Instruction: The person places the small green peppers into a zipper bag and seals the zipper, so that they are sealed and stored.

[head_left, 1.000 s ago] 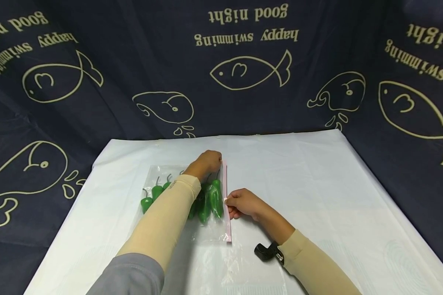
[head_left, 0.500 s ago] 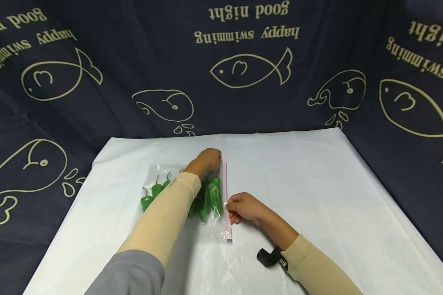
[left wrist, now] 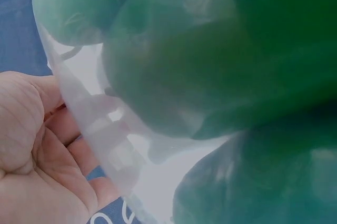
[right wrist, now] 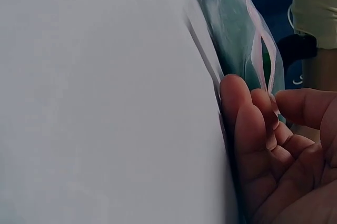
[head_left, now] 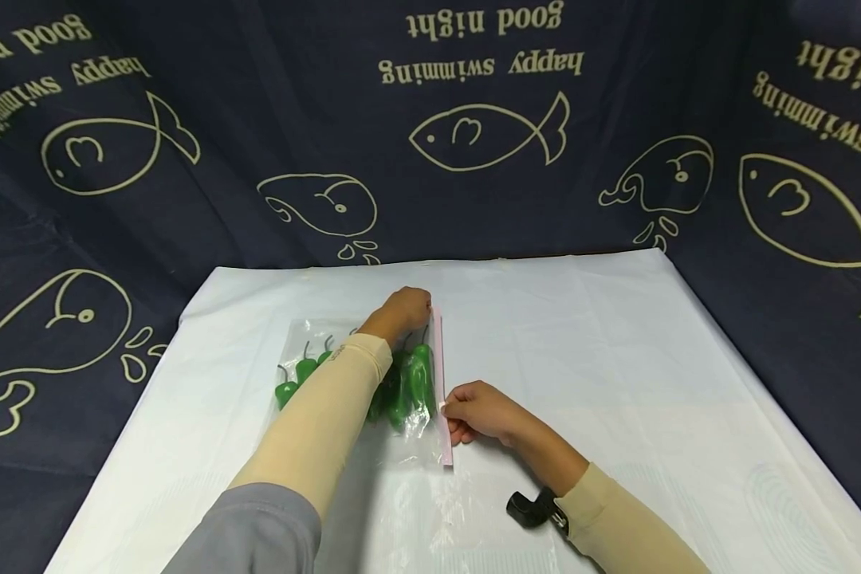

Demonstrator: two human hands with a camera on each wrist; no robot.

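Note:
A clear zip bag [head_left: 410, 448] lies on the table with several green peppers [head_left: 421, 379] inside, partly hidden by the left forearm. Along its right edge runs a pink zip strip [head_left: 438, 351]. My left hand [head_left: 405, 309] grips the bag's far end near the strip; in the left wrist view the fingers [left wrist: 81, 155] reach behind the clear plastic. Lower down, my right hand [head_left: 484, 412] pinches the strip between thumb and forefinger. The right wrist view shows the pink strip [right wrist: 256, 56] parted into two bands above that pinch.
A white cloth covers the table [head_left: 581, 343]. Behind it and at the sides hangs a dark blue curtain [head_left: 473, 215] with fish drawings. A black wrist mount [head_left: 531, 509] sits on the right forearm.
My right hand has slid down the pink strip toward the near end of the bag. The left hand has stayed at the far corner.

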